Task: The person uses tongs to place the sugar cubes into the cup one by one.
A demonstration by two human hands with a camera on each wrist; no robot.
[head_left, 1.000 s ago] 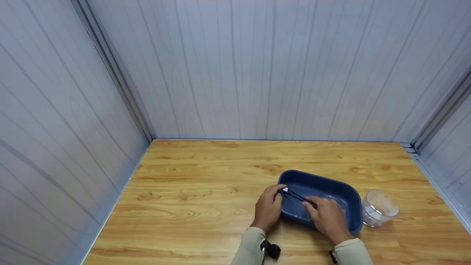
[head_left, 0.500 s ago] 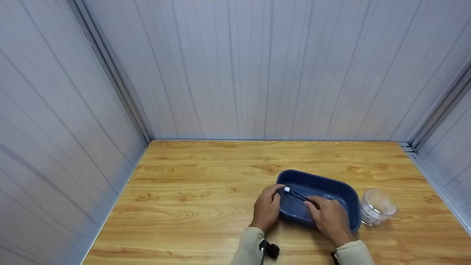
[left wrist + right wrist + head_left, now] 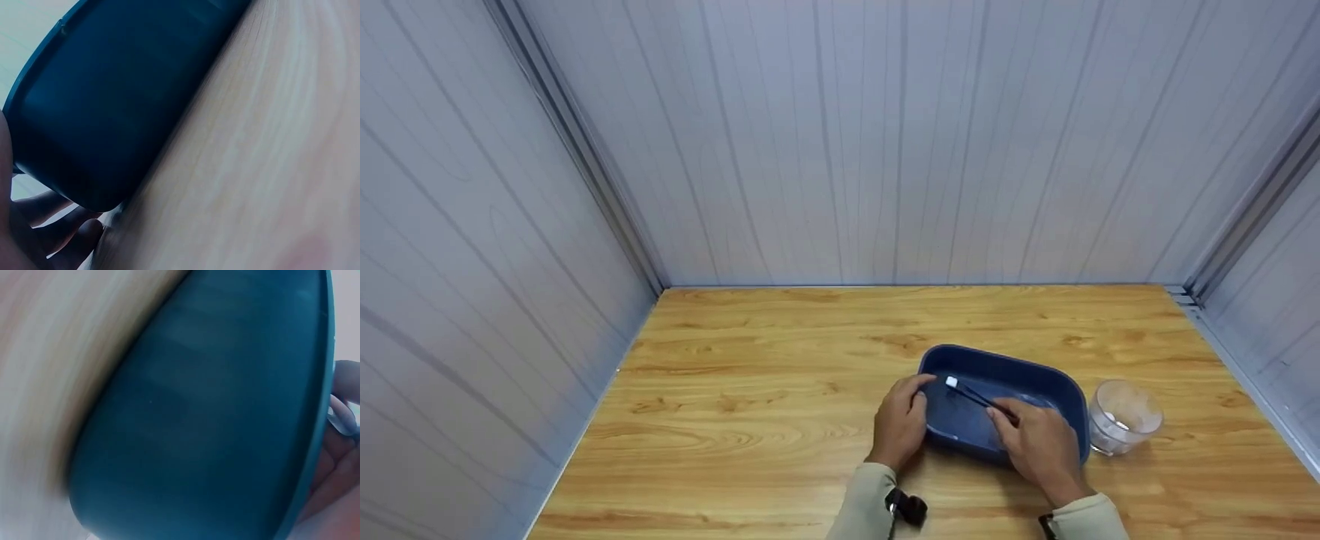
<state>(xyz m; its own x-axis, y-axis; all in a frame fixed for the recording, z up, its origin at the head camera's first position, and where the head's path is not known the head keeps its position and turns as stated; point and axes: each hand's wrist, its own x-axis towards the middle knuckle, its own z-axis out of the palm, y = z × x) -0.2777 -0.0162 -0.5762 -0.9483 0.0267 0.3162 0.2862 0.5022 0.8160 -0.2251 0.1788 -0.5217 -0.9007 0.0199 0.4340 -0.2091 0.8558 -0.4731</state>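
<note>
In the head view a dark blue rectangular basin [image 3: 997,358] stands on the wooden table. My left hand [image 3: 898,424] grips its left end, index finger over the rim; in the left wrist view several fingers [image 3: 79,242] curl round the basin's end. Black tweezers [image 3: 976,394] are pinched between thumb and fingers of my right hand [image 3: 1041,442], which reaches over the near rim. At the tweezers' tips is a small white block [image 3: 952,382], above the basin's left part. The basin wall [image 3: 214,416] fills most of the right wrist view and hides part of the right hand.
Just right of the basin stands a clear glass [image 3: 1125,418] with white pieces low inside it. The wooden table [image 3: 750,360] reaches back to a pale panelled wall [image 3: 810,150]; similar panels close off both sides.
The white block at the tweezers' tips has shifted right, away from my left fingertips. My left hand keeps its grip on the basin. The head view has panned slightly right.
</note>
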